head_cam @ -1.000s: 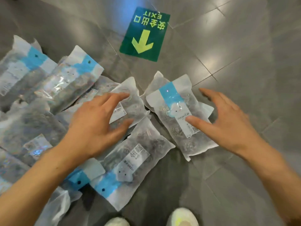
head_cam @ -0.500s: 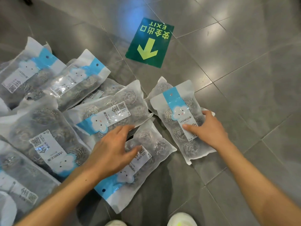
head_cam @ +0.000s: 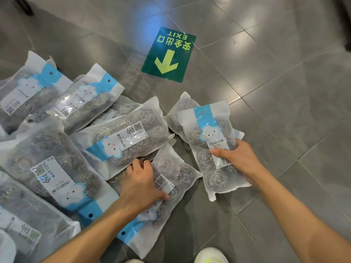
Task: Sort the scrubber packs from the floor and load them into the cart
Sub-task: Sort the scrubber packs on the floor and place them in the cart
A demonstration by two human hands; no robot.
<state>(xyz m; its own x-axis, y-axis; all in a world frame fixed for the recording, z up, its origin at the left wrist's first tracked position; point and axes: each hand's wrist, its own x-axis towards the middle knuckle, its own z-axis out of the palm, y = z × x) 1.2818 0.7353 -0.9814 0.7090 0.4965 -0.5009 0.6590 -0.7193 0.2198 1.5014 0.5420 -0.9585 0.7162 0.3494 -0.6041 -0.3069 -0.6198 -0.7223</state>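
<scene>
Here, two scrubber packs are being grasped on the grey tiled floor. The right-hand pack, with its blue strip and cloud picture facing up, is lying lengthwise on the tiles, and the right hand is gripping its near half, thumb pressing across the white label while the fingers are curling around the far edge. The near pack is lying slantwise just to the left of that hand, and the left hand is clasping it, thumb lying over its label and fingers tucking under the edge where another pack is overlapping it. Behind the right-hand pack, partly covered by it, one more pack is peeking out. Further to the left of the left fingers, a heap of packs is spreading out, overlapping one another, each showing steel scourers through clear film. Beyond both hands, well apart from the packs, a green exit sign with a yellow arrow is sticking flat on the floor. Nearest the person, below the arms, the toe of a pale shoe is showing.
</scene>
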